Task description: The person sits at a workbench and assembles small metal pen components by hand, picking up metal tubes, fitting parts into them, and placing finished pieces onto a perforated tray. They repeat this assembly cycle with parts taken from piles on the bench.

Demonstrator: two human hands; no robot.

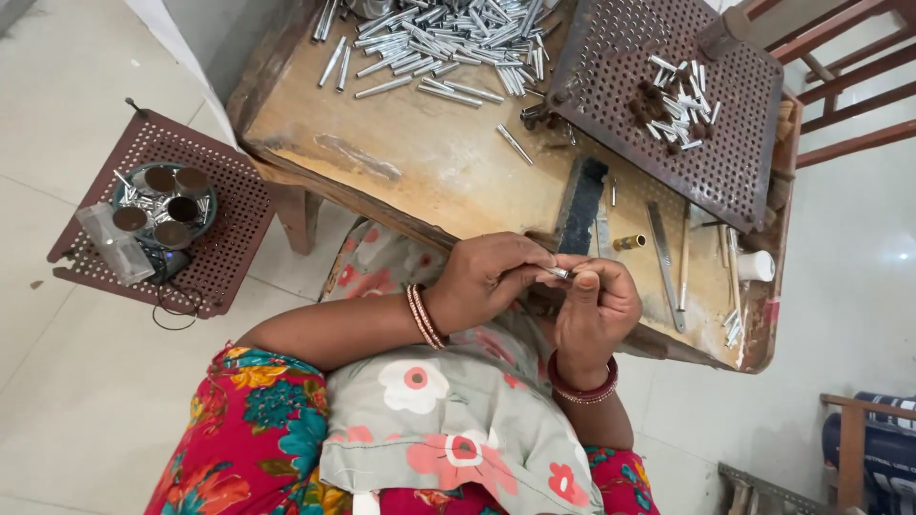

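1. Left hand (pixel 487 279): closed in a pinch on a small silver tube (pixel 561 273), fingertips meeting those of the other hand at the near edge of the desk (pixel 420 162).
2. Right hand (pixel 596 305): curled, thumb and forefinger pinched on the same small silver tube from the other end; bangles on both wrists.
3. Small silver tube: held between both hands, just above the near edge of the desk, over a floral cloth (pixel 458 410) on the lap.
4. Far side of the desk: loose pile of silver tubes (pixel 439 43), a few strays lying apart towards the middle.
5. Right part of the desk: perforated metal plate (pixel 668 105), tilted, carrying a small cluster of silver and brown pieces (pixel 673 105).
6. On the desk just beyond the hands: dark flat bar (pixel 580 202), brass-coloured cylinder (pixel 629 242), long flat file (pixel 665 262), thin wooden stick (pixel 684 257).
7. Near right corner of the desk: small white cup (pixel 757 265).
8. Left of the desk, on the floor: low perforated stool (pixel 224 238) bearing a round tray (pixel 164 203) of small parts.
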